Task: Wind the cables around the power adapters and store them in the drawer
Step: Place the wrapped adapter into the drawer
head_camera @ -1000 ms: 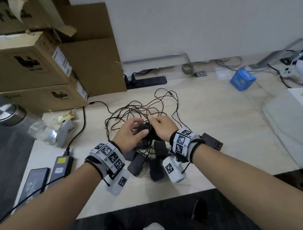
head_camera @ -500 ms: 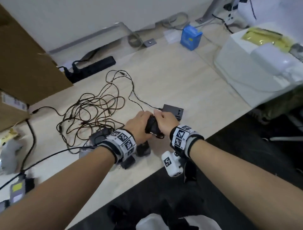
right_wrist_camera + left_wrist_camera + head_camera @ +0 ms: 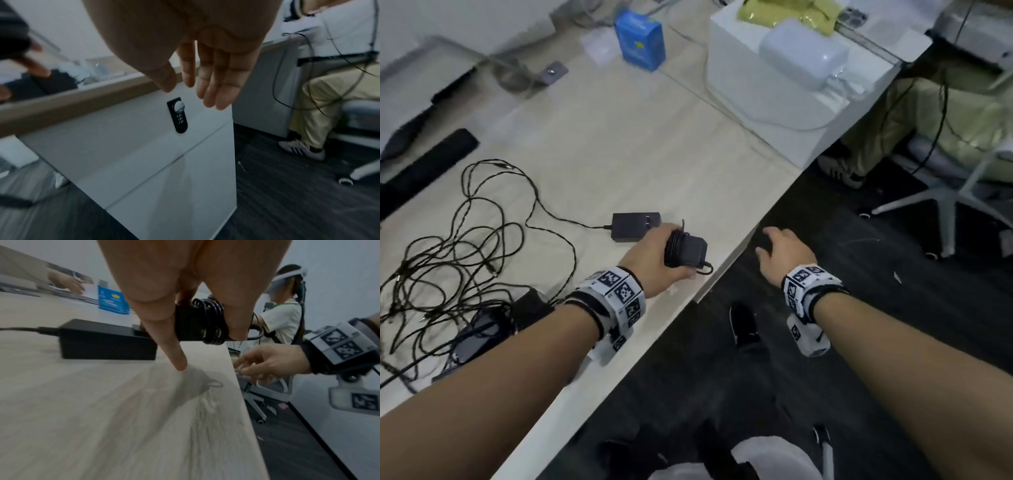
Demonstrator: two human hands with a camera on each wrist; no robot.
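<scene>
The left hand (image 3: 654, 257) grips the wound power adapter (image 3: 686, 251) alone now — half a second ago both hands held it together. Its cable (image 3: 211, 321) sits coiled round the black body, fingers curled over it, just above the desk (image 3: 640, 147) near the front edge. The right hand (image 3: 782, 255) has let go and moved off the desk, past its edge; its fingers (image 3: 216, 81) are straight and relaxed, holding nothing, in front of the white drawer unit (image 3: 144, 154) with its black combination lock (image 3: 178, 114). The drawer front looks closed. A second adapter (image 3: 635, 226) lies on the desk just beyond the left hand, its cord running to the tangle of loose cables (image 3: 465, 240) — unwound, further left.
</scene>
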